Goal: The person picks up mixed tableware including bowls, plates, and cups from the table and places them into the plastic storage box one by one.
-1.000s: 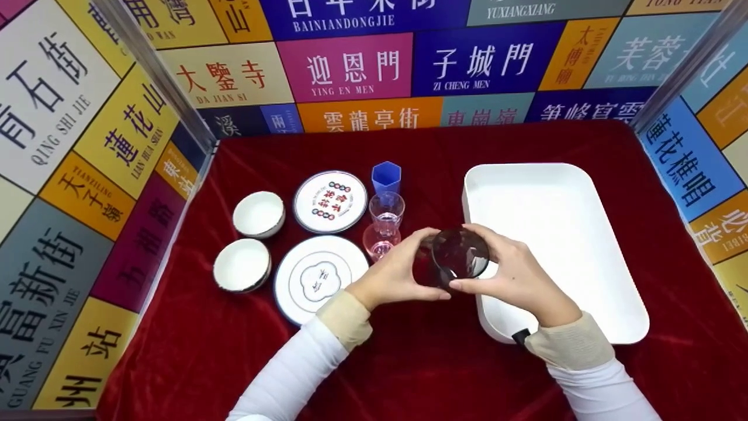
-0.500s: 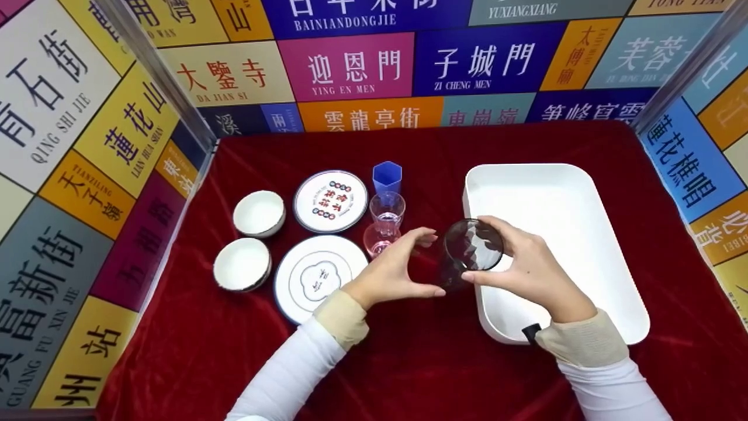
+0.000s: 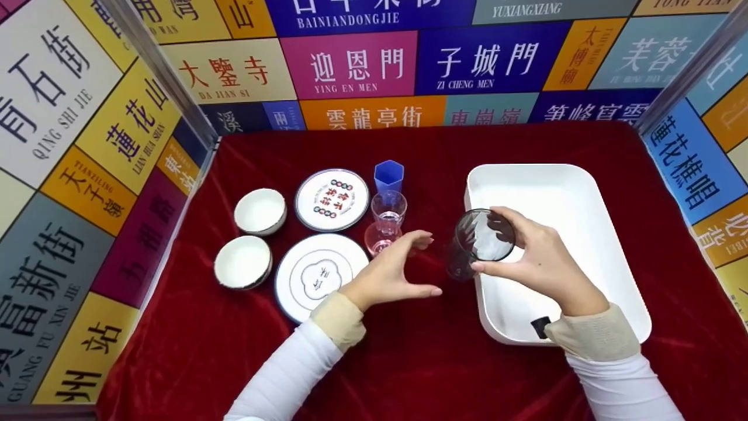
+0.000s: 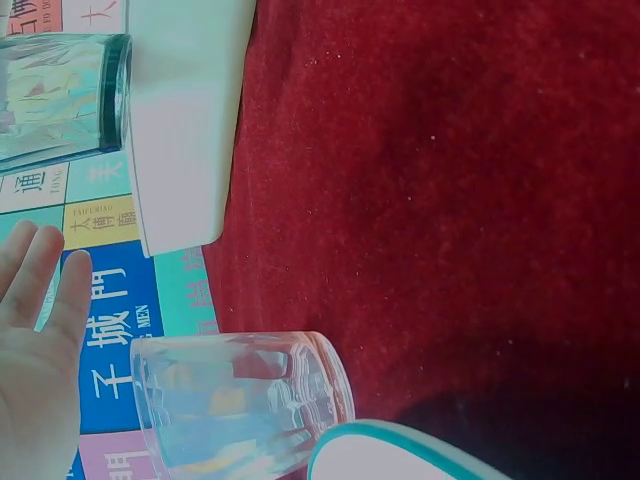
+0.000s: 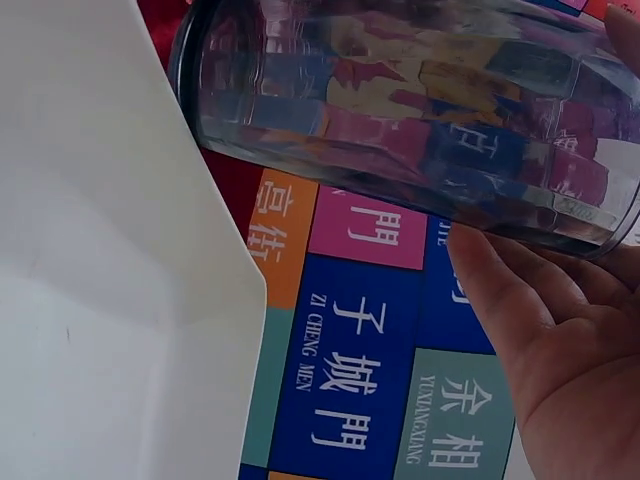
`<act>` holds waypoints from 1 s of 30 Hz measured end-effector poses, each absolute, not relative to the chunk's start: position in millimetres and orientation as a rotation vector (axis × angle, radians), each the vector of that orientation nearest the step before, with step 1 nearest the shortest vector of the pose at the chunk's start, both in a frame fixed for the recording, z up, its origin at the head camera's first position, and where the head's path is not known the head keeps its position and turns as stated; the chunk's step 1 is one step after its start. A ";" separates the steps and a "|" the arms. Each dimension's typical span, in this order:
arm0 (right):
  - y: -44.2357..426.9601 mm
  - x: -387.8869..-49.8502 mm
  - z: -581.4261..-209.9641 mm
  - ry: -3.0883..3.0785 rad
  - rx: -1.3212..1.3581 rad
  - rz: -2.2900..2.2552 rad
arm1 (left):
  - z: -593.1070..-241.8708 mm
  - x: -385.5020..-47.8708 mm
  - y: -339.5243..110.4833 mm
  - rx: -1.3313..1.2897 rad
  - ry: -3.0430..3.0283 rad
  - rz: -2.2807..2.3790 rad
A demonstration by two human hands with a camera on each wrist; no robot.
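Notably, one dark glass (image 3: 476,248) stood out, held just beside the left edge of a white tray (image 3: 584,245); seen from above, its rim overlapped that edge. Base contact: could not be told. Long axis: roughly upright, mouth up. Right hand (image 3: 540,257): the nearer, its grip pinching the dark glass near the rim, between thumb and fingers. Left hand (image 3: 380,278): grip spread, holding nothing, turned toward the dark glass across a gap.

Containers: the white tray lay along the right side of the worktop (image 3: 438,362). A blue cup (image 3: 388,175) stood toward the far edge, contents unseen; a clear glass (image 3: 389,207) was next, then pink glassware (image 3: 376,238), partly covered. A far bowl (image 3: 260,210) and near bowl (image 3: 242,261) sat by the left edge, white insides showing.
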State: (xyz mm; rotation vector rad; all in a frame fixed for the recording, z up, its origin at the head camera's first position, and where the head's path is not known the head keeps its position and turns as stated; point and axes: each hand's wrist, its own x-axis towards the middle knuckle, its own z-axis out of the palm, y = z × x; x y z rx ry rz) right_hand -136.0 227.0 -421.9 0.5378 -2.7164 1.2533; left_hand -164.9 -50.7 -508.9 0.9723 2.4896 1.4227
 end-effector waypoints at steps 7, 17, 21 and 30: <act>234.9 -138.6 -416.2 -2.714 0.502 1.224 | -509.8 -165.6 -53.7 0.960 2.483 1.464; 245.8 -141.1 -415.8 -2.727 0.447 1.200 | -510.4 -164.6 -57.8 0.925 2.473 1.495; 249.9 -142.1 -413.8 -2.734 0.402 1.187 | -510.1 -165.2 -60.1 0.932 2.489 1.494; 260.6 -144.1 -413.6 -2.756 0.293 1.162 | -510.5 -166.4 -63.0 0.934 2.492 1.506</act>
